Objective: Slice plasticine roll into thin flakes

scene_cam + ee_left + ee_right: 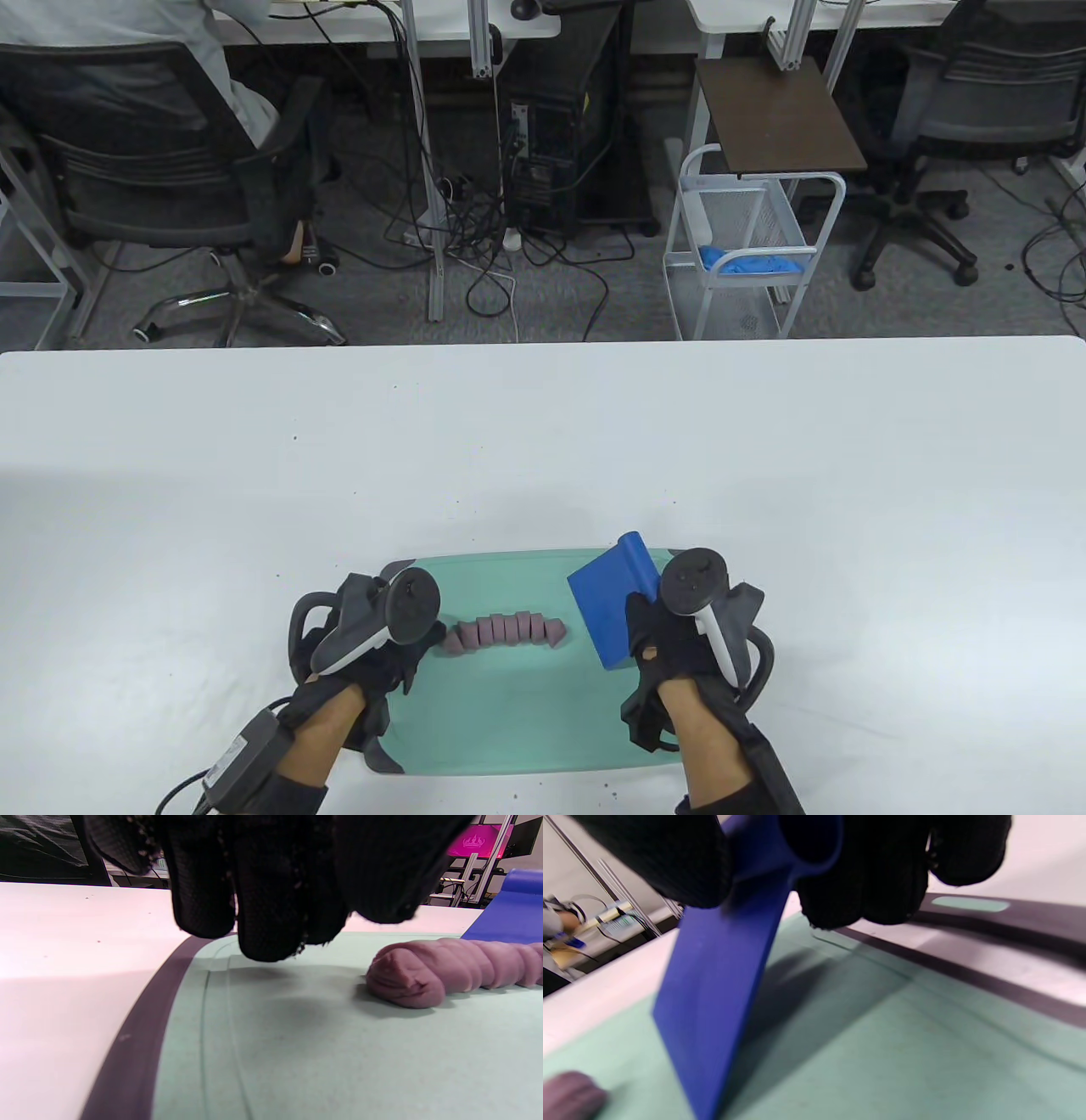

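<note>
A mauve plasticine roll (507, 632), cut into several slices that still stand side by side, lies on the green cutting mat (526, 722). It also shows in the left wrist view (445, 967). My left hand (407, 641) hovers at the roll's left end; its fingertips (263, 929) hang just above the mat and hold nothing. My right hand (657, 632) grips a blue plastic scraper (611, 603) by its handle, to the right of the roll. In the right wrist view the scraper blade (712, 1001) tilts down over the mat (882, 1052), apart from the roll's end (568, 1094).
The mat has a dark grey rim (135, 1035) and lies on a white table (543, 441). A cable box (246, 751) trails from my left wrist. Chairs, a computer tower and a white wire cart (747, 246) stand beyond the table's far edge.
</note>
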